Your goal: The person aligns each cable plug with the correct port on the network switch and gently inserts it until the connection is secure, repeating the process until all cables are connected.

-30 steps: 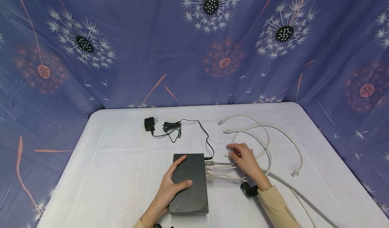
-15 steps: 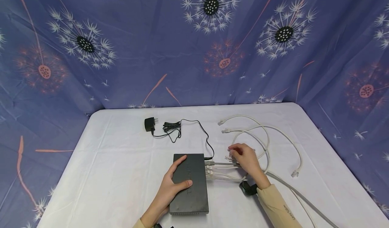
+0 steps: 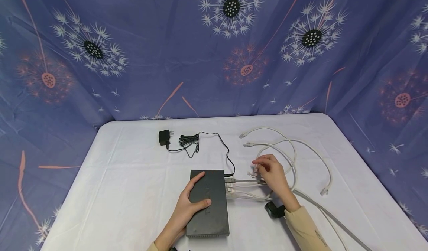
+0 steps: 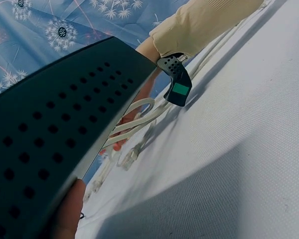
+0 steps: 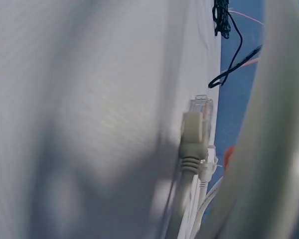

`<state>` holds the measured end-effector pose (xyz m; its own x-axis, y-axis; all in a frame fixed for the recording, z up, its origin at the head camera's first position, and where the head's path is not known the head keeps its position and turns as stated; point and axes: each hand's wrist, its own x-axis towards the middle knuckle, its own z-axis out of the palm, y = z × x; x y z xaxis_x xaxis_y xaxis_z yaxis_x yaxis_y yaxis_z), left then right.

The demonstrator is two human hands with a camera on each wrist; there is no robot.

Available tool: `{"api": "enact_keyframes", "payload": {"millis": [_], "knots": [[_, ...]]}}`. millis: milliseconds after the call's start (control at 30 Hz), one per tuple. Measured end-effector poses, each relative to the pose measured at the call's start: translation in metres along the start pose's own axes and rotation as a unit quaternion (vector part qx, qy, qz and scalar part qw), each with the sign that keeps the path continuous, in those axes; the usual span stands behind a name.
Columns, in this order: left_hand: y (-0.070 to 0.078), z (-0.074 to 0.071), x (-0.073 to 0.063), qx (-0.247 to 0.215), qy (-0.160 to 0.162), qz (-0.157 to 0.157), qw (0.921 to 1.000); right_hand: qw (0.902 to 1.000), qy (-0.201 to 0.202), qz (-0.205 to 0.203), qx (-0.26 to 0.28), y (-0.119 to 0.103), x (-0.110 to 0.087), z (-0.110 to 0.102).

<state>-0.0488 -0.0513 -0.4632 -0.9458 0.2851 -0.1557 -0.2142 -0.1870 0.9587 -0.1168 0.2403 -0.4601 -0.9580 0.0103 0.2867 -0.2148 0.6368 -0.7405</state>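
Observation:
My left hand (image 3: 182,210) grips a black network switch (image 3: 215,223) by its left side, thumb on top; the left wrist view shows its perforated side (image 4: 65,117). A grey network cable (image 3: 247,181) and several white ones run from the ports on its right side. Above those cables, my right hand (image 3: 274,175) pinches a white network cable near its clear plug (image 3: 256,168); the fingers partly cover it. Close by on the cloth lies another clear plug (image 3: 250,174). The right wrist view shows a pale plug with a ribbed boot (image 5: 192,137).
A black power adapter (image 3: 164,137) lies at the back left, its thin cord (image 3: 224,144) reaching the switch. Loose white cable ends (image 3: 247,144) curl at the back right, one plug (image 3: 324,191) farther right. A patterned curtain (image 3: 150,50) stands behind the white-covered table (image 3: 110,191).
My right hand has shifted slightly up and to the right, fingers still together at the plug. One loose white plug behind it slid a little left. My left hand and the switch stay put.

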Motion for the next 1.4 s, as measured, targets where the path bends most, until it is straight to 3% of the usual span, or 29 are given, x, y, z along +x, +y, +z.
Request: {"api": "enact_keyframes", "payload": {"millis": [200, 467, 733, 1100, 1267, 1400], "knots": [[0.0, 0.0, 0.0, 0.0, 0.0, 0.001, 1.0, 0.9989, 0.01, -0.029, 0.037, -0.002, 0.0, -0.003], [0.0, 0.001, 0.0, 0.002, 0.002, 0.0, 1.0, 0.9987, 0.003, -0.035, 0.036, -0.01, -0.003, -0.009], [-0.002, 0.0, 0.0, 0.003, 0.002, 0.006, 1.0, 0.9942, 0.004, -0.087, 0.063, -0.033, -0.006, -0.017], [-0.002, -0.001, 0.0, 0.006, 0.005, 0.004, 1.0, 0.9901, -0.025, -0.081, 0.112, -0.013, -0.007, -0.013], [-0.001, -0.001, -0.001, 0.006, 0.005, -0.003, 1.0, 0.9883, -0.025, -0.076, 0.13, -0.039, -0.01, -0.02], [-0.001, -0.001, -0.001, 0.006, 0.003, -0.005, 1.0, 0.9832, -0.022, -0.098, 0.152, -0.051, -0.009, -0.023]]}}
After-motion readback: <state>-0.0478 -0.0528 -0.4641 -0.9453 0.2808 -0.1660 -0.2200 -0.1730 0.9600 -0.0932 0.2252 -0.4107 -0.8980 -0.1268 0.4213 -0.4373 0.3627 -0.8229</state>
